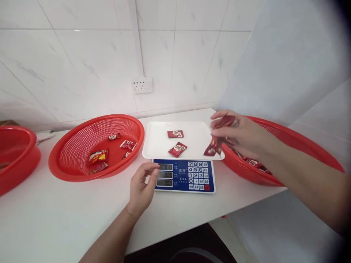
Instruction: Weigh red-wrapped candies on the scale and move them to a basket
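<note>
The right hand (238,133) is at three o'clock from the middle of the tray (153,140), its fingers pinched around red packets (215,145), which hang over the tray's edge beside the right basket (296,142); their number is lost in blur. The left hand (141,188) is at about seven o'clock, fingers loosely curled and released, by the display of the scale (183,179). Flat on the tray lie two sachets, the far one (175,134) towards twelve and the near one (177,149) towards six. At nine o'clock the left basket (82,140) holds a few more. The packets look light, with thin, crinkly film (shiny enough to slip if held slackly), and their filling may be brittle. I would take each by its flat crimped end, thumb against forefinger, and press gently, rather than squeeze the middle.
</note>
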`<act>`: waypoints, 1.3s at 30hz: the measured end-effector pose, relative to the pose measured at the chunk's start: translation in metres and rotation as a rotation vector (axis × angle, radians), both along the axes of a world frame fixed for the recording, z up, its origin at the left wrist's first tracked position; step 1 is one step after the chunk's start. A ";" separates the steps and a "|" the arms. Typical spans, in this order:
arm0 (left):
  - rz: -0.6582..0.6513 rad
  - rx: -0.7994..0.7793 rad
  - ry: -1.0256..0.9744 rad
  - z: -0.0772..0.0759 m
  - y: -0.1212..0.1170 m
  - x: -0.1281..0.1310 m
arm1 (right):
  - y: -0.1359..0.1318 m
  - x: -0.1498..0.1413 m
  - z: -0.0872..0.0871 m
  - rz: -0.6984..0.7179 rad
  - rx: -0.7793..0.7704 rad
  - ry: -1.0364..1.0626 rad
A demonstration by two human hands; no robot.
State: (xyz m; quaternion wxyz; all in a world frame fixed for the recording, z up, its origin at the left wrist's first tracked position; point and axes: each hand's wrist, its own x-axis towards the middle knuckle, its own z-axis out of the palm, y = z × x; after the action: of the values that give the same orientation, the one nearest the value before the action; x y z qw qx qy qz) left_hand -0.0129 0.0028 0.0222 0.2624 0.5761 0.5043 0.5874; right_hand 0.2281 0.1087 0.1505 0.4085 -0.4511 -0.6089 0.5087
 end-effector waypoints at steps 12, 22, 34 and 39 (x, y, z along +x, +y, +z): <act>-0.773 -0.725 -0.577 -0.002 -0.015 0.045 | -0.070 -0.060 -0.058 0.640 -0.115 -0.355; -0.590 -0.682 -0.729 0.008 -0.010 0.022 | -0.020 -0.039 -0.028 0.229 0.135 -0.412; -0.609 -0.724 -0.666 0.004 -0.008 0.015 | 0.031 0.008 -0.026 0.095 0.231 -0.674; -0.532 -0.826 -0.760 0.008 -0.011 0.017 | 0.050 0.069 -0.027 -0.102 0.365 -1.013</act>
State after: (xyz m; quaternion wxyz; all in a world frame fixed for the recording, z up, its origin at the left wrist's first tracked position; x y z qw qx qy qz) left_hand 0.0040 -0.0079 0.0299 0.7622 0.2835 0.4006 0.4221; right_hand 0.2970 0.1588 0.1234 0.1598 -0.5905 -0.7856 0.0929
